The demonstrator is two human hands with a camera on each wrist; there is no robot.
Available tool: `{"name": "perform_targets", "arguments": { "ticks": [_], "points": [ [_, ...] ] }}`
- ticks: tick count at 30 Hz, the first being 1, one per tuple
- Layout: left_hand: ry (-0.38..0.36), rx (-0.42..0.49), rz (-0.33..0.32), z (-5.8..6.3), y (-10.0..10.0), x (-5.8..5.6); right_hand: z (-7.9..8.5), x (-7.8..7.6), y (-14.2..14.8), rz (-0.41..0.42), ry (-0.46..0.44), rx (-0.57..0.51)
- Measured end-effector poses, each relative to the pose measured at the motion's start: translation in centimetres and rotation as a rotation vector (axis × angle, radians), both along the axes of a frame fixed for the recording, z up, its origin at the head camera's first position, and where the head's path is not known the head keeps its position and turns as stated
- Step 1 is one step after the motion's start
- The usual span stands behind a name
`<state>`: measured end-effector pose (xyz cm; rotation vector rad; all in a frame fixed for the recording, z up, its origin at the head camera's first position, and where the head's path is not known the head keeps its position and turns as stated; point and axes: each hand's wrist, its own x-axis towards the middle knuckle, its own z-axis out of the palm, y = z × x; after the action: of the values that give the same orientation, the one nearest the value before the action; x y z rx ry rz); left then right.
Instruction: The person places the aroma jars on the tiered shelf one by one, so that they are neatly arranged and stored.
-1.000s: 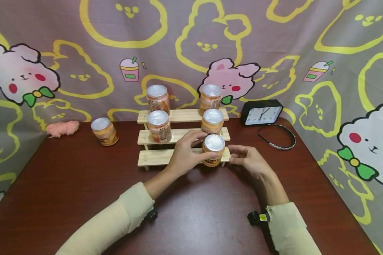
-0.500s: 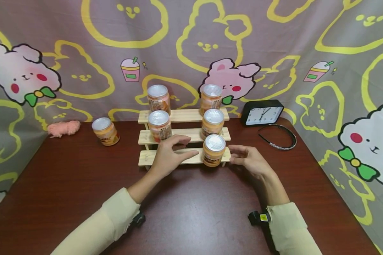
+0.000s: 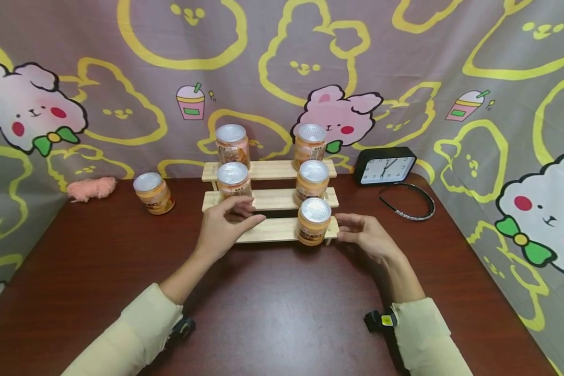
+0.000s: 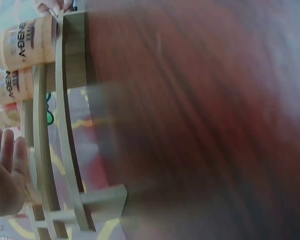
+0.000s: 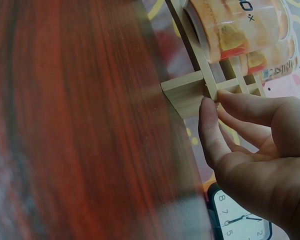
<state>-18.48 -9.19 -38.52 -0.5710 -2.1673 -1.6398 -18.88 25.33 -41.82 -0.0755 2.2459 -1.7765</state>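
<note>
A three-tier wooden display stand (image 3: 274,230) stands on the table with several orange canned jars on it. The right end of its lowest tier holds one jar (image 3: 312,232) with a silver lid. Behind it, the middle tier bears a right jar (image 3: 312,187) and a left jar (image 3: 233,180). My left hand (image 3: 216,230) holds nothing, fingers relaxed, in front of the stand's left end and partly hiding it. With thumb and index finger, my right hand (image 3: 373,237) pinches the right end of the lowest tier, as the right wrist view (image 5: 260,135) shows.
Two more jars, a left one (image 3: 232,146) and a right one (image 3: 309,146), top the back tier. Another jar (image 3: 155,198) stands on the table at left, near pink yarn (image 3: 91,189). Right of the stand are a black clock (image 3: 386,166) and a headband (image 3: 430,209). A patterned cloth hangs behind.
My left hand has let go of the jar on the lowest tier and moved left to the stand's left end. The right hand has stayed at the stand's right end.
</note>
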Motion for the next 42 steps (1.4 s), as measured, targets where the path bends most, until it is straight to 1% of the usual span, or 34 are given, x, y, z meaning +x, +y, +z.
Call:
{"name": "perform_targets", "arguments": {
  "ticks": [4, 6, 8, 9, 12, 14, 15, 16, 18, 20, 22, 24, 27, 32, 35, 38, 42],
  "points": [
    [0.071, -0.036, 0.092, 0.2, -1.2, -0.1, 0.1, 0.0, 0.0, -0.002, -0.009, -0.006],
    [0.097, -0.038, 0.143, 0.2, -1.8, -0.2, 0.2, 0.0, -0.1, 0.002, -0.008, -0.008],
    [0.119, -0.022, 0.176, 0.4, -2.4, -0.4, 0.2, 0.0, -0.1, 0.007, -0.006, -0.012],
    [0.129, -0.015, 0.19, 0.8, -2.6, -0.2, 0.2, 0.1, -0.1, 0.008, -0.006, -0.013],
    [0.142, 0.011, 0.229, 1.3, -3.3, -0.5, 0.1, 0.1, -0.1, 0.014, -0.004, -0.018],
    [0.141, 0.035, 0.246, 1.9, -3.7, -0.4, 0.1, 0.1, -0.1, 0.013, -0.003, -0.018],
    [0.135, 0.052, 0.252, 2.3, -3.8, -0.2, 0.1, 0.1, -0.1, 0.011, -0.003, -0.017],
    [0.127, 0.068, 0.257, 2.3, -4.1, -0.3, 0.1, 0.0, -0.1, 0.01, -0.004, -0.017],
    [0.12, 0.101, 0.259, 3.1, -4.4, 0.0, 0.0, 0.0, -0.1, 0.006, -0.005, -0.017],
    [0.105, 0.117, 0.273, 3.4, -4.9, 0.0, 0.1, 0.0, -0.1, 0.002, -0.008, -0.017],
    [0.079, 0.114, 0.299, 3.1, -5.6, -0.5, 0.1, 0.0, -0.1, 0.004, -0.008, -0.017],
    [0.042, 0.111, 0.328, 2.5, -6.5, -1.2, 0.1, 0.0, -0.1, 0.005, -0.006, -0.015],
    [-0.014, 0.092, 0.392, 1.9, -8.1, -2.2, 0.1, 0.0, -0.1, 0.011, -0.001, -0.011],
    [-0.061, 0.089, 0.506, 2.1, -10.3, -3.0, 0.1, 0.1, -0.1, 0.012, 0.007, -0.007],
    [-0.076, 0.094, 0.556, 2.3, -11.5, -3.3, 0.2, 0.1, -0.1, 0.012, 0.012, -0.004],
    [-0.092, 0.084, 0.588, 2.4, -12.4, -3.7, 0.3, 0.2, -0.1, 0.015, 0.01, -0.002],
    [-0.136, 0.058, 0.598, 2.2, -13.4, -4.3, 0.3, 0.2, -0.1, 0.016, 0.002, -0.001]
  ]
}}
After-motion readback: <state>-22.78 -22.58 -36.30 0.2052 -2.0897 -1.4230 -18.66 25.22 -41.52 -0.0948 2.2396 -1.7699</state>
